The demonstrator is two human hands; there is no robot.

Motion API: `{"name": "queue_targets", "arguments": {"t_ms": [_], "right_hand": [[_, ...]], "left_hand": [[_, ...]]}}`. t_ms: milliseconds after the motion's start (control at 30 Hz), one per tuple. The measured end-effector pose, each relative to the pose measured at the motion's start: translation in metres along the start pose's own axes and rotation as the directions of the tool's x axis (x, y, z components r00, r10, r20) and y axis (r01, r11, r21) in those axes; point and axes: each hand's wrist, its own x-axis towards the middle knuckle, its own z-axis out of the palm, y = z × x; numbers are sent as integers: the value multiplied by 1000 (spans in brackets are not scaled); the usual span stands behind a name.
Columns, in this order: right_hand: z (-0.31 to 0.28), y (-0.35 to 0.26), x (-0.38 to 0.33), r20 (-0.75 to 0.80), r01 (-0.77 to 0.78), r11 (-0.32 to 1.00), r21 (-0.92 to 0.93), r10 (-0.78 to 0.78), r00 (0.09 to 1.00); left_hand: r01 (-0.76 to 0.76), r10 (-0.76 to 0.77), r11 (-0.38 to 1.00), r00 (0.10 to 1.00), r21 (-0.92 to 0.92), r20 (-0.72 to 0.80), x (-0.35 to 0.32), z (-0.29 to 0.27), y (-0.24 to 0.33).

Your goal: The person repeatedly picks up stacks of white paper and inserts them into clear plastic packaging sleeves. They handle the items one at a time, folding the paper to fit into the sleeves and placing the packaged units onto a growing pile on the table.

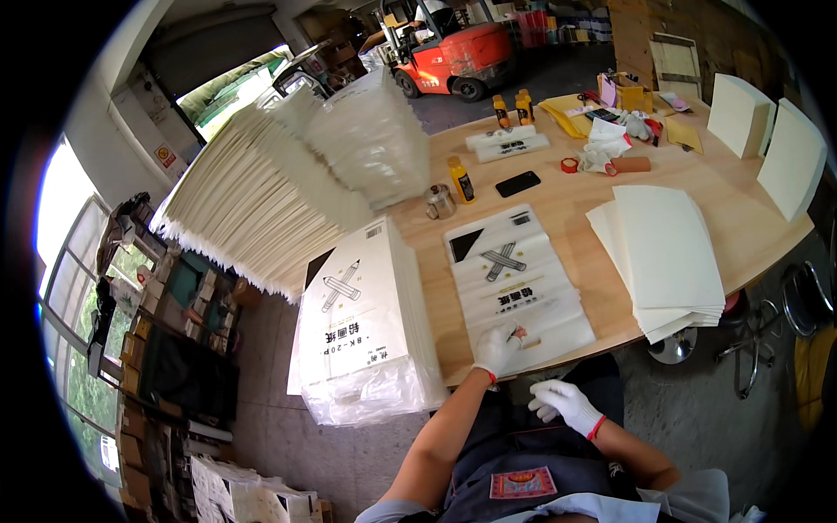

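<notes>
My left hand [497, 347], in a white glove, presses on the near end of a flat stack of clear printed plastic bags [514, 275] lying on the wooden table [741, 209]; the fingers pinch at the bags' open edge. My right hand [562, 401], also gloved, hovers below the table's front edge above my lap, fingers loosely curled, holding nothing. Left of the bags stands a thick pile of packed white paper pads [366, 314] in plastic. A stack of plain white sheets [667, 257] lies to the right of the bags.
Tall fanned stacks of white sheets [261, 192] and of clear bags [370, 131] fill the table's left. A black phone [518, 183], yellow bottles [461, 179], a metal cup [439, 201], tape and rags lie beyond. An orange forklift [458, 52] stands behind. Stools [785, 305] are on the right.
</notes>
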Motion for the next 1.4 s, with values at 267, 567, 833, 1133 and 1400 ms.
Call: {"name": "queue_targets", "arguments": {"t_ms": [267, 567, 833, 1133, 1400], "right_hand": [[-22, -10, 104, -457, -32, 859, -512, -241, 856], [-57, -28, 37, -374, -203, 634, -746, -146, 916], [-25, -66, 26, -268, 324, 643, -694, -649, 712], [-9, -73, 119, 99, 331, 216, -919, -685, 722], [-23, -57, 26, -73, -95, -55, -994, -308, 949]], "left_hand": [[-61, 62, 997, 997, 42, -40, 0, -6, 29], [-38, -177, 233, 981, -972, -81, 14, -57, 65], [-141, 121, 943, 989, -301, -83, -4, -22, 117], [-398, 390, 917, 906, -19, -167, -49, -33, 148], [-20, -104, 903, 959, -428, -264, -12, -74, 91]]}}
